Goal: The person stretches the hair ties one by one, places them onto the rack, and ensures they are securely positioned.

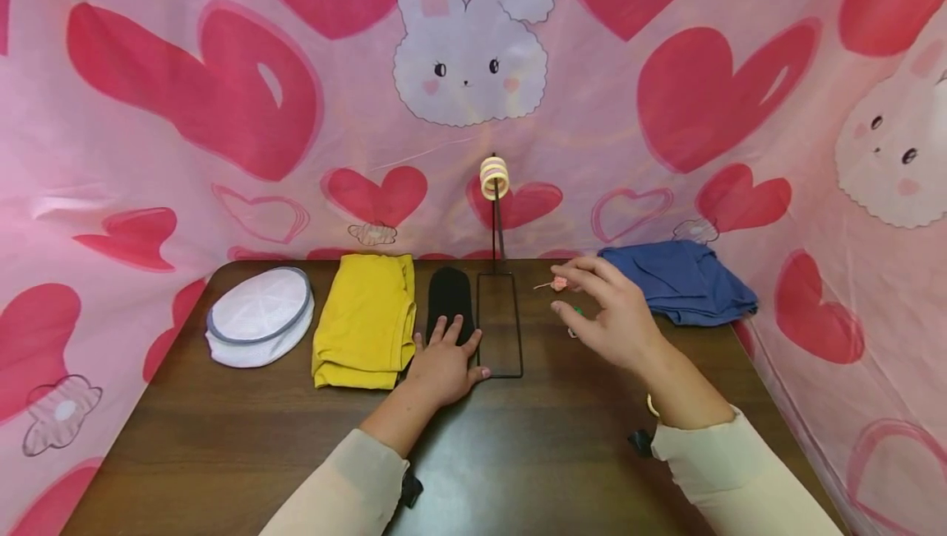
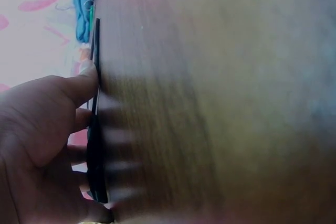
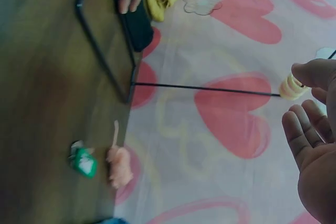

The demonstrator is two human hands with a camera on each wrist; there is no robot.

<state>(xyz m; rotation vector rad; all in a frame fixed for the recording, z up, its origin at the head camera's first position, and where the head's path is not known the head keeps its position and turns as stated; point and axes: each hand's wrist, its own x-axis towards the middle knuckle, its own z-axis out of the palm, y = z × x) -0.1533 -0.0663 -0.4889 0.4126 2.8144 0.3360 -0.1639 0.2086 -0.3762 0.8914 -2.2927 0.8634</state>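
My left hand rests with spread fingers on a flat black item with a rounded end. Its thumb touches the base frame of a black wire stand. Pale yellow rings hang on the stand's upper arm. To the right of the stand, my right hand is raised above the table, thumb and fingers apart, holding nothing. Near its fingertips in the head view is a small pink item with a string. In the right wrist view, a small green item lies beside that pink one.
Folded yellow cloth lies left of the black item. Farther left is a white mesh bag with a grey rim. Folded blue cloth sits at the table's back right. A pink patterned curtain borders the wooden table.
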